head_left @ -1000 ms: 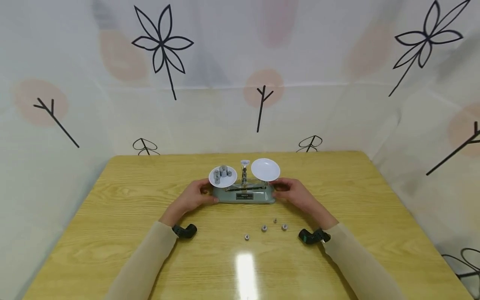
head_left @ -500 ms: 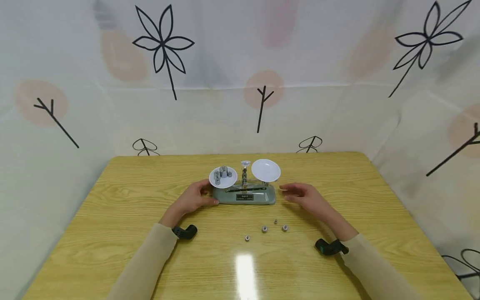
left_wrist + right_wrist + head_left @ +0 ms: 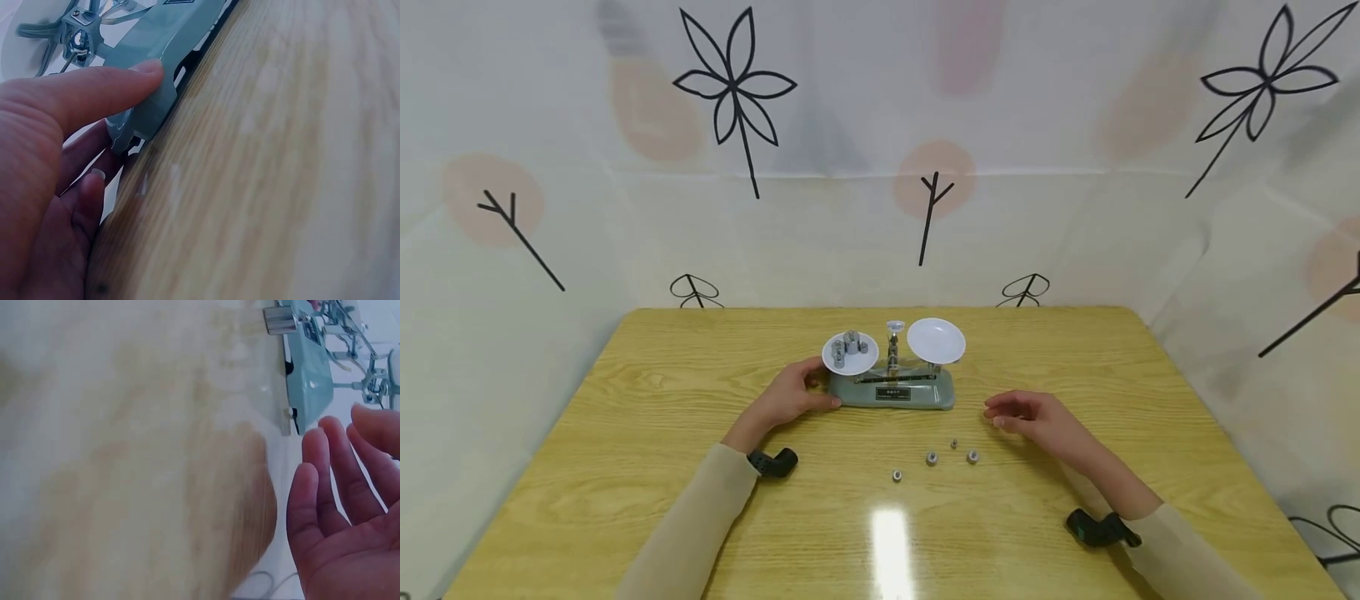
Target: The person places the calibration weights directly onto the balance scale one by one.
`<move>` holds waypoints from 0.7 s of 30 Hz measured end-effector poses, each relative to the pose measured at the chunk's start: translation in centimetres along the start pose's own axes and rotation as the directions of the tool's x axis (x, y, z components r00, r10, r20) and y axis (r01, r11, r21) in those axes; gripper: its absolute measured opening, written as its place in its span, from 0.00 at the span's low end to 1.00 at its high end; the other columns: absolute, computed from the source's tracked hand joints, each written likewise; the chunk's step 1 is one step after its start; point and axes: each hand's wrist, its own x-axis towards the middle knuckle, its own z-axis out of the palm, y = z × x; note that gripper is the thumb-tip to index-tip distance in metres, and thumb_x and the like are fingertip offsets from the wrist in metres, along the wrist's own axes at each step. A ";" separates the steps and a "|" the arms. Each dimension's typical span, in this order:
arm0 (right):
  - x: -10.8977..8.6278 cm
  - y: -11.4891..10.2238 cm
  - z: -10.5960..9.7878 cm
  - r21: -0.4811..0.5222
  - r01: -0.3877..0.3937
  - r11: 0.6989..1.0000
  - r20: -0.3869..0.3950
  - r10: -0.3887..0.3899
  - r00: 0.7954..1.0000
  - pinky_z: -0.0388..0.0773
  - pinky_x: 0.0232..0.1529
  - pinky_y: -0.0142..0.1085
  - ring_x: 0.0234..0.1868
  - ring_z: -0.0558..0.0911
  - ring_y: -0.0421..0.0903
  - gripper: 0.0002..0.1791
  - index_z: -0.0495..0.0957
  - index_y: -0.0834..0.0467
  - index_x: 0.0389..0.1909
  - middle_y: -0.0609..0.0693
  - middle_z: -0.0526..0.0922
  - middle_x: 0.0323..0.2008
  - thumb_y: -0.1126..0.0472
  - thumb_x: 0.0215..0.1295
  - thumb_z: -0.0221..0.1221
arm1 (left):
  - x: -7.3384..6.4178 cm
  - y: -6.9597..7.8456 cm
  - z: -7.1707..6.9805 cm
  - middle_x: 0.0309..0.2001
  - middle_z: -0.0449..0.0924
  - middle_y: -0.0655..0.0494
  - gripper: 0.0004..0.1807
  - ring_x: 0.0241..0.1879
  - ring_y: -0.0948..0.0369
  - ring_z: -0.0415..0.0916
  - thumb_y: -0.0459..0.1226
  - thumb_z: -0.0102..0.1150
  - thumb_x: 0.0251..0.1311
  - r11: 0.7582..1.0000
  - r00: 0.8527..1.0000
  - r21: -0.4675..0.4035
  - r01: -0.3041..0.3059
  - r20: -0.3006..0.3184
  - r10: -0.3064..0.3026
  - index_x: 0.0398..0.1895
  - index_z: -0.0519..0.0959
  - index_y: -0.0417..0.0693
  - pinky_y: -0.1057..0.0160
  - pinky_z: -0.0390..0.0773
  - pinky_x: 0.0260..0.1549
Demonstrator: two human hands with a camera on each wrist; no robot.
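Observation:
A balance scale (image 3: 928,394) with a grey-green base stands toward the back of the table. Its left pan (image 3: 871,360) bears several metal weights (image 3: 852,343) and sits lower than the bare right pan (image 3: 937,340). My left hand (image 3: 786,396) grips the base's left end; in the left wrist view its thumb lies on the front of the scale base (image 3: 159,59), fingers behind. My right hand (image 3: 1041,425) hovers right of the scale, apart from it, fingers loosely bent and holding nothing. Several small weights (image 3: 932,459) lie on the table between the hands.
The wooden table (image 3: 700,350) ends at a patterned cloth backdrop (image 3: 842,233) that also rises at both sides. A black wrist camera (image 3: 775,463) is strapped on the left wrist, another black camera (image 3: 1093,528) on the right.
My right hand has let go of the scale's right end and drawn back to the right and toward me. The left hand stays at the base; the weights have not moved.

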 end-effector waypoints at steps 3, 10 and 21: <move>-0.6 0.1 -0.1 -0.043 0.011 0.999 0.038 -0.010 0.999 0.79 0.43 0.32 0.47 0.83 0.41 0.18 0.79 0.65 0.55 0.55 0.85 0.47 0.59 0.69 0.62 | 0.0 0.0 0.0 0.61 0.76 0.50 0.36 0.55 0.53 0.73 0.33 0.76 0.51 1.000 1.000 -0.002 0.001 0.000 -0.001 0.66 0.74 0.44 0.51 0.73 0.55; -1.8 0.0 -0.1 -0.080 0.017 0.997 0.112 -0.008 0.994 0.79 0.43 0.32 0.46 0.81 0.42 0.17 0.80 0.62 0.54 0.52 0.85 0.48 0.59 0.68 0.64 | -0.1 0.3 0.0 0.60 0.77 0.51 0.36 0.55 0.53 0.74 0.34 0.76 0.51 1.000 1.000 0.004 0.017 -0.005 -0.017 0.66 0.74 0.44 0.51 0.73 0.56; -2.3 0.0 0.1 -0.087 0.055 0.995 0.220 -0.035 0.975 0.72 0.53 0.29 0.53 0.77 0.44 0.19 0.82 0.53 0.54 0.47 0.82 0.53 0.57 0.62 0.68 | -0.3 0.5 0.1 0.62 0.75 0.44 0.36 0.58 0.48 0.73 0.32 0.74 0.52 1.000 1.000 0.006 -0.011 -0.011 0.011 0.66 0.72 0.37 0.47 0.73 0.57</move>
